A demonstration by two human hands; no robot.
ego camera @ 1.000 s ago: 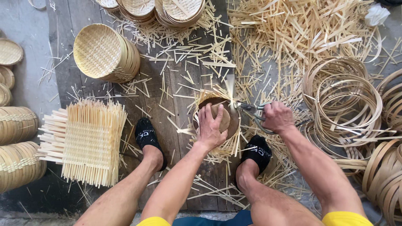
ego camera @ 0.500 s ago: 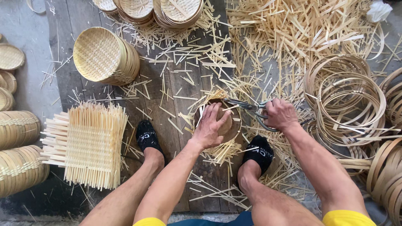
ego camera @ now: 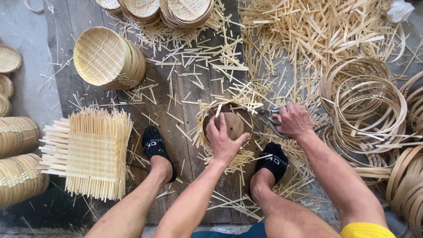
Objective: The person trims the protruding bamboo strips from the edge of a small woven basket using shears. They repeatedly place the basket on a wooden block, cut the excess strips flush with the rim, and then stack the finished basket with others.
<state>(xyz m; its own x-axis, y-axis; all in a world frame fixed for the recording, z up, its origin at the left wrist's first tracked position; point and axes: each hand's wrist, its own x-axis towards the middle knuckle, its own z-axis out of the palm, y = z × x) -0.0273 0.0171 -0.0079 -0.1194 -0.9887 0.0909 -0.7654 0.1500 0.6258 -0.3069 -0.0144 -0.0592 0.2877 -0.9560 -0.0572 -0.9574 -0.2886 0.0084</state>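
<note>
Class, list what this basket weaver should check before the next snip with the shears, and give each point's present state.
1. Left hand presses on the round brown wooden mould: ok.
2. Right hand grips the metal shears: ok.
3. Shear blades at the woven bamboo edge around the mould: ok.
4. Left fingers apart from the blades: ok.
5. Blades open or closed: cannot tell.
6. Black-socked feet apart from the blades: ok.

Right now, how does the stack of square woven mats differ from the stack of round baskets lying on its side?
The square woven mats lie flat with loose strip ends sticking out; the round baskets are rimmed, trimmed and tipped sideways. The mats sit by the person's foot, the baskets farther up the planks. Both are pale woven bamboo.
</note>
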